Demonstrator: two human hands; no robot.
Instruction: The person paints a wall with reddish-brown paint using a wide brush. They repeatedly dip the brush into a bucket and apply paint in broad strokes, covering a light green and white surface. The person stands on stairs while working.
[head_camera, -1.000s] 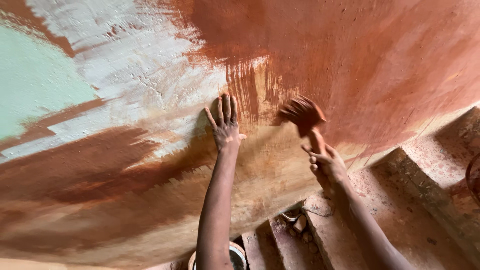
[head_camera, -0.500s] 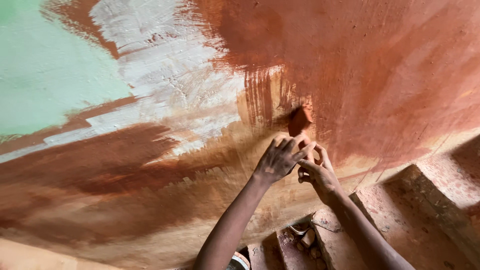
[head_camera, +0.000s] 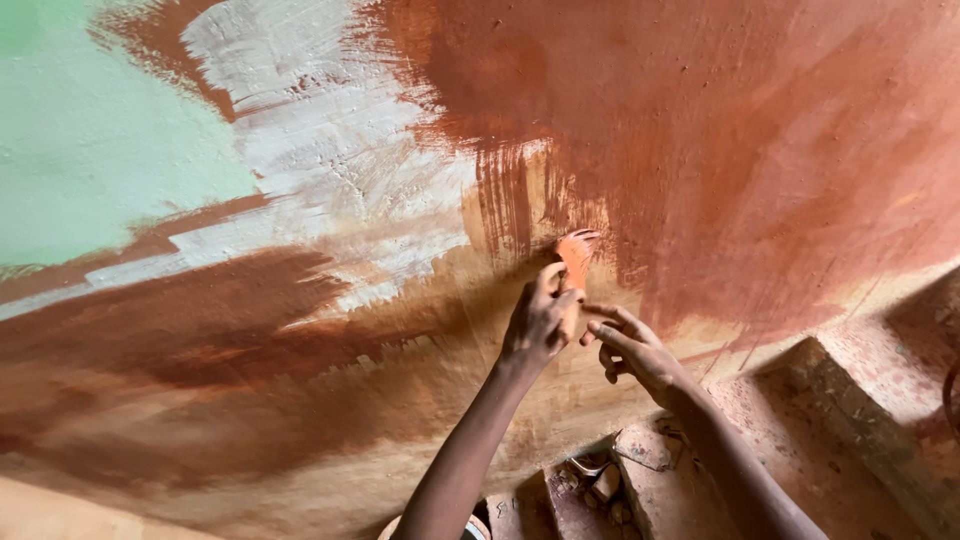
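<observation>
A paintbrush (head_camera: 577, 248) with reddish-brown bristles rests its head against the wall (head_camera: 330, 330), at the edge of the painted red-brown area. My left hand (head_camera: 538, 322) is closed around the brush handle just below the head. My right hand (head_camera: 632, 350) hovers right beside it, fingers spread and holding nothing, its fingertips a little apart from the left hand. The handle is mostly hidden inside the left fist.
The wall shows a green patch (head_camera: 90, 150) at the upper left, a white streaked patch (head_camera: 320, 140) and wet red-brown paint (head_camera: 720, 140) at the right. Rough paint-stained steps (head_camera: 830, 400) descend at the lower right. A round container rim (head_camera: 474, 526) peeks out at the bottom edge.
The brush went from my right hand to my left. The left hand left its flat spot on the wall and closed on the handle; the right hand let go and opened.
</observation>
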